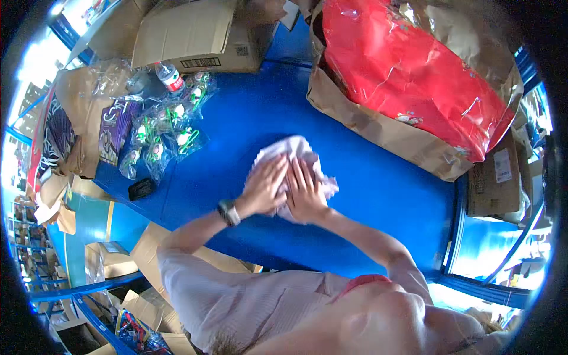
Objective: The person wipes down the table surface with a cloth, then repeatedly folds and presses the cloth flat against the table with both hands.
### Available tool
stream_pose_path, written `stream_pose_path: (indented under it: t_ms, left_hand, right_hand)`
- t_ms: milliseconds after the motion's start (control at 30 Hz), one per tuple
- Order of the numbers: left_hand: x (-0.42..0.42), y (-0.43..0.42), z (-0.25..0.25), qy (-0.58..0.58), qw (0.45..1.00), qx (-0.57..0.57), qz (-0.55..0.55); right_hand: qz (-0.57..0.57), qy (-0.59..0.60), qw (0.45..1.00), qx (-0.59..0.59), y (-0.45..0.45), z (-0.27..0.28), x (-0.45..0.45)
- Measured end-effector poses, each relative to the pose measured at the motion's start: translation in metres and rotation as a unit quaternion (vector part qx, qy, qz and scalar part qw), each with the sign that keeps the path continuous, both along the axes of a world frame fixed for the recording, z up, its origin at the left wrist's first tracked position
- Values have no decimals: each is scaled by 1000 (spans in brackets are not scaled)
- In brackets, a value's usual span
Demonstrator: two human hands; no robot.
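Note:
A pale pink crumpled cloth (290,148) lies on the blue tabletop (378,195), near its middle. My left hand (264,188) presses flat on the cloth's left part, fingers stretched out; a watch sits on that wrist. On the right part rests my right hand (306,192), its fingers also extended and slightly spread. The two hands lie side by side, almost touching. Part of the cloth is hidden under both palms, and its scalloped edge shows at the left and right.
Plastic-bagged small items with green cords (157,148) lie at the left, near a bottle (170,77) and a black object (141,189). Cardboard boxes (177,35) stand behind. A large paper bag (378,133) with red wrapping (408,77) occupies the back right. Open cartons (109,260) sit below left.

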State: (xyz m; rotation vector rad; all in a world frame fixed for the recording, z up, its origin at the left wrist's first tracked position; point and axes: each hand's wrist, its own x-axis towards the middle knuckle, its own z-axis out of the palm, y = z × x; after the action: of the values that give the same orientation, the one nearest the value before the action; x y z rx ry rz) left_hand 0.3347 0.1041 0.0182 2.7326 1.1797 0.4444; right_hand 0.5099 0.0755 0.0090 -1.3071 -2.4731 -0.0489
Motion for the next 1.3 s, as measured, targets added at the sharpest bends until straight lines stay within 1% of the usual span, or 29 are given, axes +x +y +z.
stream_pose_path:
  t_ms: [33,67,200,233,300,367,400,433,467,500,600,667,733,800,867,900,933,967,1000,1033,1067,1133,1200,1233,1300]
  left_hand:
    - [-6,25,-9,-17,999,24,18]
    - [-12,48,0,-26,999,23,37]
    - [-37,146,-31,-66,986,131,77]
    - [-40,165,-31,-63,986,132,83]
    - [-43,197,-30,-110,974,171,96]
    - [-49,217,-25,-23,963,242,117]
    - [-52,230,-22,-20,962,239,128]
    - [-57,245,-24,19,953,279,113]
    - [-61,252,-27,58,942,316,96]
    - [-65,254,-28,61,942,314,105]
    - [-65,261,-16,69,949,283,119]
    - [-59,256,-18,72,952,271,121]
    - [-57,254,-24,56,948,287,128]
    - [-58,245,-28,42,944,299,130]
    - [-51,214,-21,124,944,274,135]
    - [-47,199,-18,124,943,279,134]
    - [-43,184,-20,129,947,271,117]
    - [-39,168,-23,135,950,263,100]
    - [-30,153,-31,50,963,236,119]
    - [-20,134,-41,-34,968,204,140]
    - [-12,107,-41,-32,969,199,142]
    - [8,46,-19,-23,981,158,112]
    - [25,-20,1,16,993,70,93]
    - [31,-48,-2,19,996,54,73]
    - [41,-101,10,-31,999,8,16]
  right_hand:
    - [-15,8,999,27,26,-8,-10]
    - [-27,40,996,80,53,-10,-19]
    - [-74,39,986,144,163,-30,-52]
    - [-68,41,986,145,181,-28,-60]
    - [-108,29,988,107,212,-25,-73]
    - [-104,43,981,161,243,-29,-83]
    - [-93,45,982,158,254,-25,-86]
    - [-100,-32,993,50,255,3,-88]
    - [-104,-111,987,-59,257,17,-91]
    - [-95,-111,987,-60,263,14,-95]
    - [-81,-107,991,-15,287,-5,-101]
    - [-78,-105,991,-3,285,-19,-94]
    - [-59,-79,993,58,284,-23,-91]
    - [-43,-51,991,113,277,-33,-88]
    - [-47,-18,991,121,258,-42,-78]
    - [-49,-16,991,126,246,-42,-71]
    - [-45,11,994,99,224,-37,-63]
    - [-25,33,994,106,203,-34,-54]
    - [-5,55,992,112,183,-32,-44]
    - [32,70,986,151,160,-30,-30]
    - [72,80,984,144,133,-22,-16]
    - [94,30,990,97,70,-1,9]
    - [145,48,986,74,8,29,29]
    - [146,8,988,53,-19,27,43]
    - [138,-60,989,-2,-72,15,73]
